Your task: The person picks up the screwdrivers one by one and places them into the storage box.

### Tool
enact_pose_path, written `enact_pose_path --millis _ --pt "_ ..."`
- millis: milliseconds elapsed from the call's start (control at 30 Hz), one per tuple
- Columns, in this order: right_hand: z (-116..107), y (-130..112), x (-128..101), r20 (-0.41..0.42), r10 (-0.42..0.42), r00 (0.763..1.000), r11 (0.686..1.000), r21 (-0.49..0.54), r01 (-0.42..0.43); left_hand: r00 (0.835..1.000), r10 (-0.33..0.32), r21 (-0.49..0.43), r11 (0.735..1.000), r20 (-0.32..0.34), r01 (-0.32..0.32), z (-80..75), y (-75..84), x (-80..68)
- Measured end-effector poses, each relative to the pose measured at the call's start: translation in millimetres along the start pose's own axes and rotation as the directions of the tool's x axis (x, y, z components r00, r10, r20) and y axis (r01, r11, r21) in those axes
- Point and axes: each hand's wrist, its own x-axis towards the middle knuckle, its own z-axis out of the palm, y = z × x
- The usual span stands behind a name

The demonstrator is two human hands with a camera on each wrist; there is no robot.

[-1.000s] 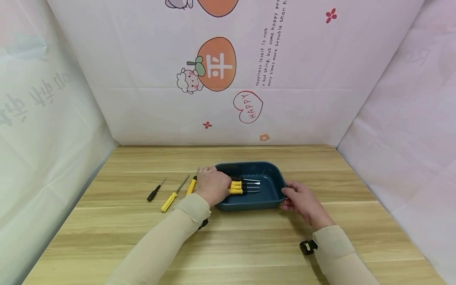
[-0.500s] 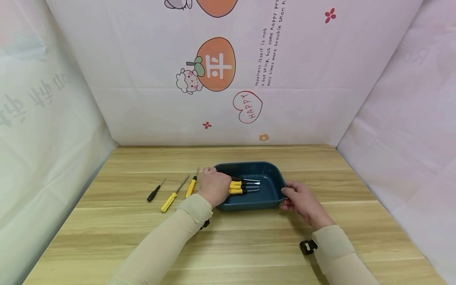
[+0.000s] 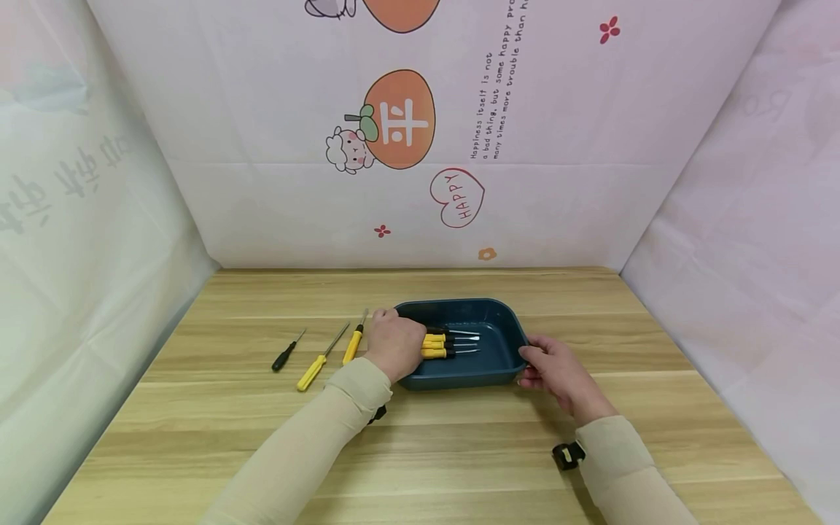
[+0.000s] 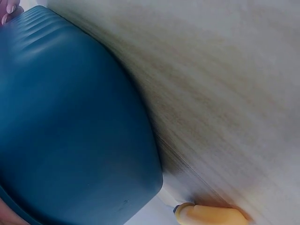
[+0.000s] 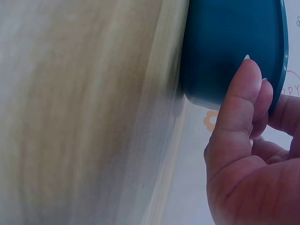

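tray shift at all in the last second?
No. In the head view the blue tray sits at the same spot against the table's plank seams, with the right hand at its right end.

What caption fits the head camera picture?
Left hand on screwdrivers inside blue tray; right hand steadies its edge.

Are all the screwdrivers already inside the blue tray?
No, three screwdrivers lie on the wooden table left of the blue tray, outside it.
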Motion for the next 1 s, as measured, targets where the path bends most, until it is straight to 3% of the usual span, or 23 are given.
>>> enact_pose_path --millis 267,700,1000 --pt "-0.4 1.3 0.4 0.002 0.003 1.0 1.0 -0.002 -0.003 1.0 -0.006 -0.014 1.0 -0.001 0.006 1.9 -0.2 -0.5" --pt "-1.1 -0.8 1.0 0.002 0.008 1.0 1.0 0.01 -0.008 0.998 0.007 -0.038 0.999 -0.061 -0.01 3.6 -2.3 -0.3" --pt "-0.7 -0.5 0.0 0.005 -0.005 1.0 1.0 0.006 0.005 0.988 0.023 -0.061 0.998 -0.15 -0.032 4.4 -3.9 -4.4"
